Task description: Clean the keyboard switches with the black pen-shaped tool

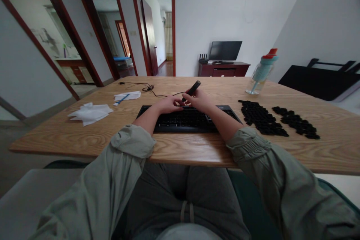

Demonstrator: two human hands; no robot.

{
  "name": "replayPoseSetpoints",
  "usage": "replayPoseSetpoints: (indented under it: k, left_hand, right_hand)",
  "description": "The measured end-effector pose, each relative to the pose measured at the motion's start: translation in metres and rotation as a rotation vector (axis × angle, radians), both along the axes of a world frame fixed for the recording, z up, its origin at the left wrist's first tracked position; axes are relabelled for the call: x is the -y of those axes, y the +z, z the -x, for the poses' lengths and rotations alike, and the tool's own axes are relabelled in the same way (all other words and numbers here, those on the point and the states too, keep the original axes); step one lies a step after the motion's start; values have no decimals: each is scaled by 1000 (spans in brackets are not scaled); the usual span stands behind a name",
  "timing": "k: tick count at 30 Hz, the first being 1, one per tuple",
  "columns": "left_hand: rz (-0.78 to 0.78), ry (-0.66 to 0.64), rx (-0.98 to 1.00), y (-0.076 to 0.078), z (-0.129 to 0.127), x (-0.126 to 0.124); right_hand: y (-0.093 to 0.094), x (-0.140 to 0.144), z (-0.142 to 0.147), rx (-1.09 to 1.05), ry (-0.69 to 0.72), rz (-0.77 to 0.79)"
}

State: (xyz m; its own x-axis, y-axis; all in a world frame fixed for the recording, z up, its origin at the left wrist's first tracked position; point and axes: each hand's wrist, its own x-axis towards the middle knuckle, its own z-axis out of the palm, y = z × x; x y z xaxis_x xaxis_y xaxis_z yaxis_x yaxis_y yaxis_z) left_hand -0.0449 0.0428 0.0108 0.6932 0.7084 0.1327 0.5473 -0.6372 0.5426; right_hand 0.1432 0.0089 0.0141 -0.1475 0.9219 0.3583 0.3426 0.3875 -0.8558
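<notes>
On the pale wooden desk [84, 138] at frame centre, a slim black stick-shaped tool [191, 90] is grasped in the right hand [200, 99], its long axis slanted up-right above the flat black keyboard [180, 122], against which the left hand [168, 104] is pressed, nothing visibly grasped.

No lettering, label, brand or number can be read anywhere in the room: the black keyboard [185, 119] on the wooden table, the water bottle [261, 71] and the dark monitor [225, 50] all show no legible marks.
</notes>
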Motion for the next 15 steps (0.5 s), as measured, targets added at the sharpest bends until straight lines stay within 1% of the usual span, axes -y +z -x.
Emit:
replayPoseSetpoints:
  k: [4, 8, 11, 15]
  left_hand:
    - [30, 14, -49, 5, -2, 1]
    - [58, -26, -99, 10, -3, -2]
    - [47, -51, -86, 8, -5, -6]
    - [19, -3, -53, 5, -8, -7]
  right_hand:
    - [0, -4, 6, 73, -81, -46]
    - [2, -7, 11, 147, -152, -81]
    - [3, -8, 15, 148, -169, -94]
    - [6, -5, 21, 149, -181, -105]
